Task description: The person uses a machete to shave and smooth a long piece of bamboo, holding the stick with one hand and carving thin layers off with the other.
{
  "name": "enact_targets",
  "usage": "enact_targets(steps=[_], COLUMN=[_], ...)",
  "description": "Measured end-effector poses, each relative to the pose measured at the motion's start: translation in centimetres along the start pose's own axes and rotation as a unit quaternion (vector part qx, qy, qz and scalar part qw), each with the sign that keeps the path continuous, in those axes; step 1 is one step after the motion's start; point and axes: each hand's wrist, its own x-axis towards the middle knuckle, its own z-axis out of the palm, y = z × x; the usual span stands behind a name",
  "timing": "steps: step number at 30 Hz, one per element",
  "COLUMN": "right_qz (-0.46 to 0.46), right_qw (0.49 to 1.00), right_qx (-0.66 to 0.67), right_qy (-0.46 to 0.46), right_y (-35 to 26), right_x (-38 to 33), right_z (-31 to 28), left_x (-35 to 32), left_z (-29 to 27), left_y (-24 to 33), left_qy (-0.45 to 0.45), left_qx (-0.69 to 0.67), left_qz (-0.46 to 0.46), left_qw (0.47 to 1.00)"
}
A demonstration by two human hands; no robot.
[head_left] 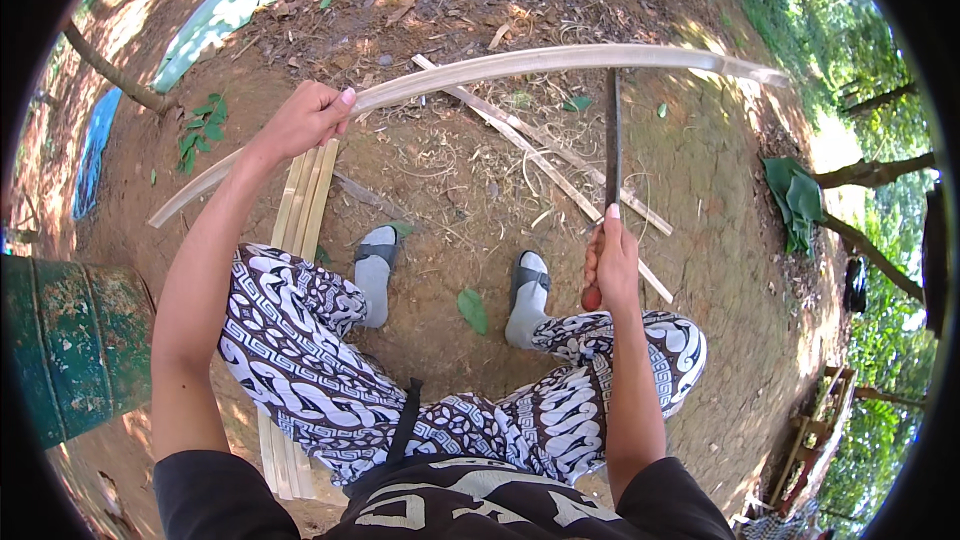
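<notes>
A long, pale bamboo strip point(520, 61) spans the view in front of me, its right end far out to the right. My left hand point(305, 118) is closed around it left of the middle, thumb on top. My right hand point(613, 258) grips the reddish-brown handle of a long-bladed knife point(613, 140). The dark blade points away from me, and its far end meets or passes under the strip; which of these I cannot tell. Below my left hand, several split bamboo strips point(303, 202) lie side by side, running under my left leg.
Two more strips point(560, 155) cross on the ground ahead, among curled shavings point(430, 155). A rusty green drum point(80, 345) stands at left. Beyond are a thin branch point(115, 70), a blue sheet point(97, 150) and large green leaves point(793, 202) at right. My sandalled feet point(530, 285) rest on bare soil.
</notes>
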Motion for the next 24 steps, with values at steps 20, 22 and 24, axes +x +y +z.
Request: enact_targets(steps=[20,22,24], right_qz=[-0.027,-0.012,-0.004], right_qw=[0.996,0.995,0.993], right_qx=[0.010,0.017,0.016], right_qy=[0.085,0.100,0.115], right_y=[0.2,0.2,0.6], right_x=[0.8,0.8,1.0], right_z=[-0.6,-0.8,-1.2], left_x=[-1.3,-1.7,-1.9], left_z=[0.0,-0.2,-0.2], left_y=[-2.5,-3.0,-3.2], left_qy=[-0.018,-0.014,-0.023], left_qx=[0.070,0.075,0.067], left_qz=[0.005,0.020,0.014], left_qw=[0.997,0.997,0.997])
